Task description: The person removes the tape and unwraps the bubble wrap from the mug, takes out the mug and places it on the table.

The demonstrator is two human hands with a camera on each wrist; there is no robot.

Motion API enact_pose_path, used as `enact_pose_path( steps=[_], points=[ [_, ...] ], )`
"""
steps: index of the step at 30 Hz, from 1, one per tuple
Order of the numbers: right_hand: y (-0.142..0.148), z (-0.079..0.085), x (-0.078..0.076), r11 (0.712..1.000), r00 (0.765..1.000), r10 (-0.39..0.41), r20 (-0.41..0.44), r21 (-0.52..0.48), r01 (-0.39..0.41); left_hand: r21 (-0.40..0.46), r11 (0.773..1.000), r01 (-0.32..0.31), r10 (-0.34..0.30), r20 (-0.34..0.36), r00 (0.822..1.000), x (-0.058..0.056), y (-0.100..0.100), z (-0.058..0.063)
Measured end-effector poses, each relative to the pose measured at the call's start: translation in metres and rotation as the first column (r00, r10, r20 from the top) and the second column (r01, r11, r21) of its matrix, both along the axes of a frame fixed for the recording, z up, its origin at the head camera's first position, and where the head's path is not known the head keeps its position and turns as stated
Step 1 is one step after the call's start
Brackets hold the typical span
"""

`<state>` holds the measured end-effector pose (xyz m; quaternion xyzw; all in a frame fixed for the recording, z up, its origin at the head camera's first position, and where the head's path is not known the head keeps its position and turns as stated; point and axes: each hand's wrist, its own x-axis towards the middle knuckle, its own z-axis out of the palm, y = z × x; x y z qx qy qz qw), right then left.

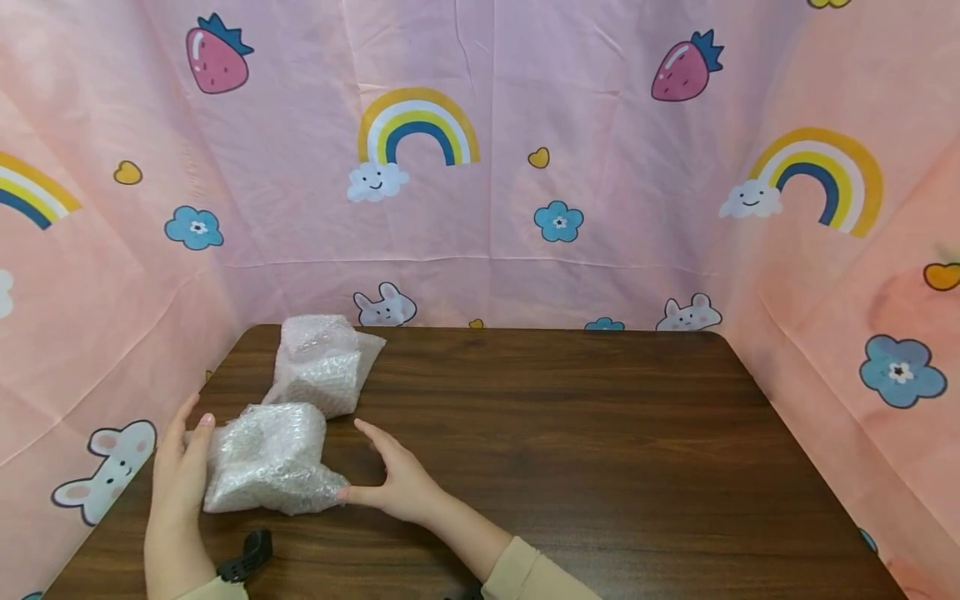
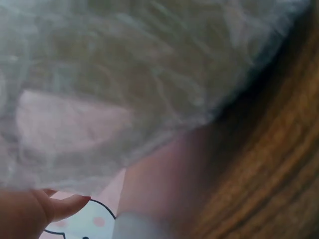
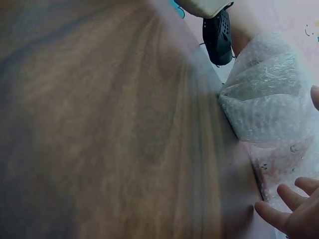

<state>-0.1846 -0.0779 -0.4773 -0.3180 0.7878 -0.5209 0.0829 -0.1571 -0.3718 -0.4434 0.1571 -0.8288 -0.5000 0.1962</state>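
Note:
A bundle in clear bubble wrap [image 1: 266, 458] lies on the left of the table in the head view. My left hand [image 1: 178, 479] stands along its left side with the fingers extended. On the other side is my right hand [image 1: 405, 483], fingers spread and thumb at the wrap's right corner. A second bubble-wrapped bundle [image 1: 318, 367] rests just behind the first. In the left wrist view, blurred wrap [image 2: 149, 64] fills much of the picture. The right wrist view has the right hand's spread fingers [image 3: 294, 199] below the wrap [image 3: 269, 94]. What the bundles contain cannot be made out.
The dark wooden table [image 1: 585, 450] stretches to the right of the bundles. A pink patterned cloth [image 1: 487, 217] hangs behind it and along both sides. A black band with a device [image 1: 247, 557] sits on the left wrist.

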Motion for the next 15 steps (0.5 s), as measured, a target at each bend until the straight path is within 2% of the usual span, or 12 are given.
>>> enact_pose_path(
  steps=[3,10,15],
  points=[
    [-0.001,-0.001,0.0,1.0,1.0,0.0,0.021,-0.031,0.001,0.03,0.999,-0.021,0.021,-0.006,1.0,0.001,-0.001,-0.003],
    [-0.005,-0.006,-0.001,0.995,0.999,0.013,0.038,-0.1,-0.009,0.128,0.991,-0.028,0.025,0.026,0.999,-0.001,-0.002,-0.007],
    [-0.008,-0.006,0.0,0.991,0.997,0.04,0.07,-0.132,-0.03,0.212,0.977,0.008,-0.01,0.011,1.0,-0.001,-0.004,-0.013]
  ],
)
